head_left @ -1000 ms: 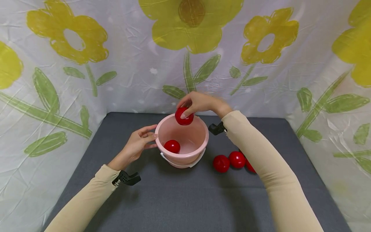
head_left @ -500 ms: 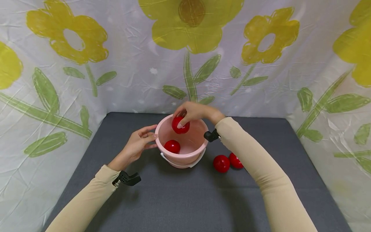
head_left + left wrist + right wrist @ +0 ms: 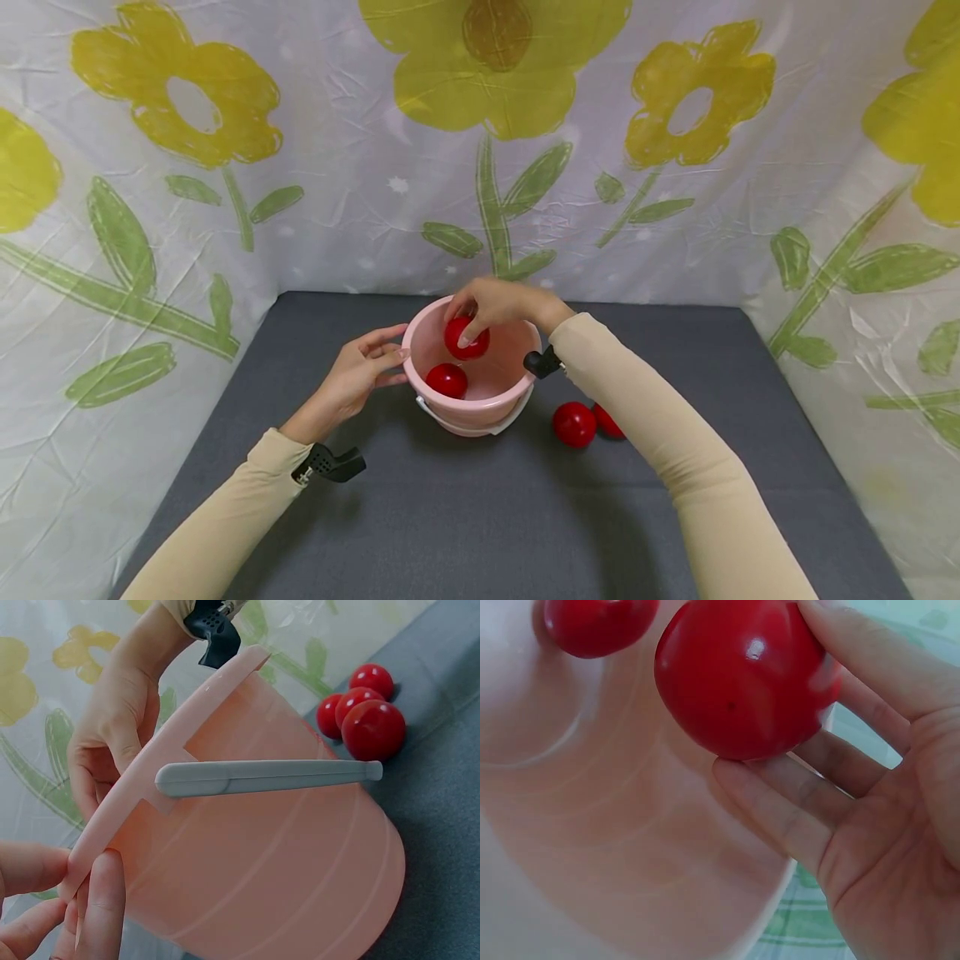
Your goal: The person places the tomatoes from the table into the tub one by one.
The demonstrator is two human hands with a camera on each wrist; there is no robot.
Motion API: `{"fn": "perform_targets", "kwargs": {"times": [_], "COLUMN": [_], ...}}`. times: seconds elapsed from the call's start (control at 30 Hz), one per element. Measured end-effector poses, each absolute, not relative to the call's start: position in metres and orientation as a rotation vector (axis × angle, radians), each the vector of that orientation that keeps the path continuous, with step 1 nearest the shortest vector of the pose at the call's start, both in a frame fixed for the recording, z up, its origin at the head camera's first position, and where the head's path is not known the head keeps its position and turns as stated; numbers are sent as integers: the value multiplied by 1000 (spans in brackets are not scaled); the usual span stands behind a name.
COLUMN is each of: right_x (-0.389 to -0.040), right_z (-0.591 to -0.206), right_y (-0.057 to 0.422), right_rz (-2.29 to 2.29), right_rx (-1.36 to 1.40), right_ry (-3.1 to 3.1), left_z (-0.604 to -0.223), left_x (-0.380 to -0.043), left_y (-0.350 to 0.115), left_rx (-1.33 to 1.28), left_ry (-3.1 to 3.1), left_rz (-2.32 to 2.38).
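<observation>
A pink bucket (image 3: 474,405) with a pale handle (image 3: 270,777) stands on the dark cloth. My left hand (image 3: 351,377) pinches its rim from the left side, thumb and fingers on either side of the edge in the left wrist view. My right hand (image 3: 501,302) reaches into the bucket's mouth from above and holds a smooth red tomato (image 3: 746,679) between thumb and fingers. Below it, another tomato (image 3: 447,381) lies at the bottom of the bucket.
To the right of the bucket several more tomatoes (image 3: 373,729) sit close together on the cloth-covered table (image 3: 450,533); in the head view my right sleeve (image 3: 660,417) hides some. A flower-printed curtain (image 3: 337,208) closes in the back and sides.
My right hand has lowered the tomato from above the rim into the bucket, moving slightly left. My left hand has stayed on the rim.
</observation>
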State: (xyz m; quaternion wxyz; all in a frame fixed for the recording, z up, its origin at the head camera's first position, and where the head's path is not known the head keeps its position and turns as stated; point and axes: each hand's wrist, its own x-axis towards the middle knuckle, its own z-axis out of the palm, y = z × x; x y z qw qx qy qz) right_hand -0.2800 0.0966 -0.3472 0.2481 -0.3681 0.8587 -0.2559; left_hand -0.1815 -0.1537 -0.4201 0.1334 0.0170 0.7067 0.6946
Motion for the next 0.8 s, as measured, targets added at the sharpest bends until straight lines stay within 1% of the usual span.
{"fn": "perform_targets", "kwargs": {"times": [0.13, 0.37, 0.8], "right_x": [-279, -277, -277], "right_z": [-347, -334, -332], "right_y": [96, 95, 103], "right_rz": [-679, -710, -741], "right_rx": [-1014, -1096, -1072], "right_ry": [2358, 2392, 2380], "left_z": [-421, -420, -422], "left_x": [-182, -182, -183], "left_y": [-153, -154, -154], "left_rx": [38, 55, 81], "left_ry": [2051, 2046, 2000], "left_rz": [2012, 2025, 2057]}}
